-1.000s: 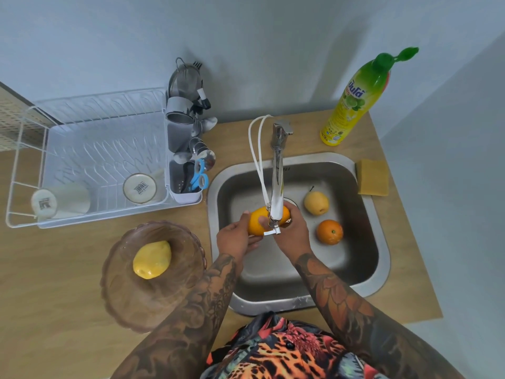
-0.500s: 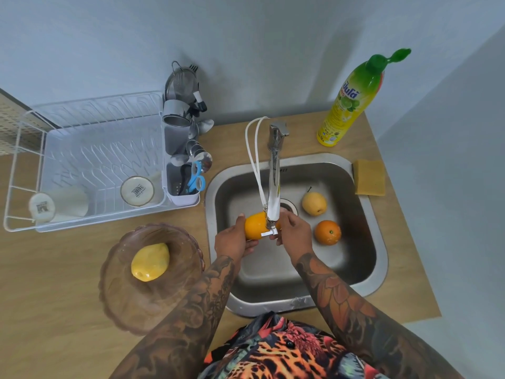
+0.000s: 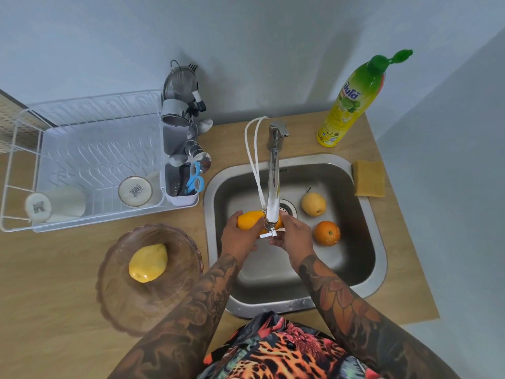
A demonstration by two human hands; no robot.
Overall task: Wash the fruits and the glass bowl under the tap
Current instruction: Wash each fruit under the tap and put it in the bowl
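Both hands are in over the sink: left hand (image 3: 239,236) curls round one end of a smooth orange-yellow mango (image 3: 250,220), right hand (image 3: 293,237) cups the other end, fingers bent round it, right beneath the spout of the chrome tap (image 3: 274,184). Two thin white hoses (image 3: 255,165) loop down alongside that tap. Down in the brushed steel sink (image 3: 363,269) lie two more fruits, well apart from the hands: one pale yellow round pear (image 3: 313,204) with a stalk, and one dimpled orange (image 3: 326,233) just beside it. Left on the wooden bench (image 3: 49,296) sits the tinted glass bowl (image 3: 120,296), scalloped rim, one yellow mango (image 3: 148,263) lying inside. Behind it, a white wire dish rack (image 3: 82,149) holds two cups on their sides. One yellow rectangular sponge (image 3: 369,178) rests by the sink's rim, and one green-capped dish soap bottle (image 3: 348,105) stands at the wall.
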